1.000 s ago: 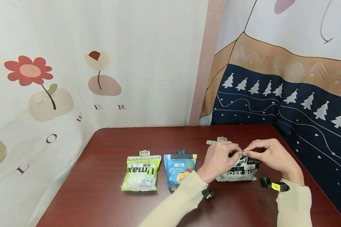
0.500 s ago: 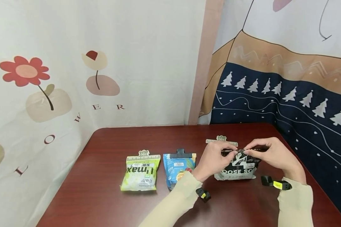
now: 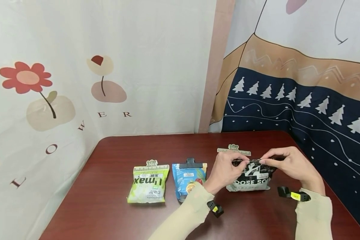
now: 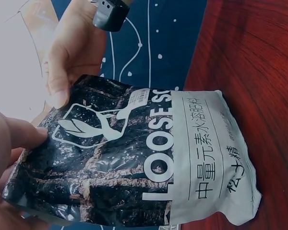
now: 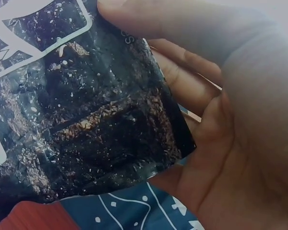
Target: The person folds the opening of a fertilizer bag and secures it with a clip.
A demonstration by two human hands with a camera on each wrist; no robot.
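A black-and-white plastic bag [image 3: 252,180] lettered LOOSE SO stands on the table at the right, its dark top edge folded or flattened. My left hand [image 3: 226,168] pinches that top edge left of its middle, thumb in front and fingers behind. On the other side my right hand [image 3: 292,166] pinches the same edge, a short gap from the left fingertips. In the left wrist view the bag's printed front [image 4: 120,143] faces the camera. The right wrist view shows the bag's dark corner [image 5: 153,129] within the right hand. Behind the bag lies a pale ruler-marked clip [image 3: 234,150], partly hidden by the left hand.
A green bag [image 3: 148,185] with a similar pale clip [image 3: 152,164] across its top lies at the left. Beside it is a blue bag [image 3: 187,176] with a black clip [image 3: 191,163], partly behind the left sleeve. Printed curtains border the table [image 3: 102,213].
My fingertips, nearly touching at the middle of the bag's top a second ago, have slid a little apart along the edge. More of the dark top edge and front print shows.
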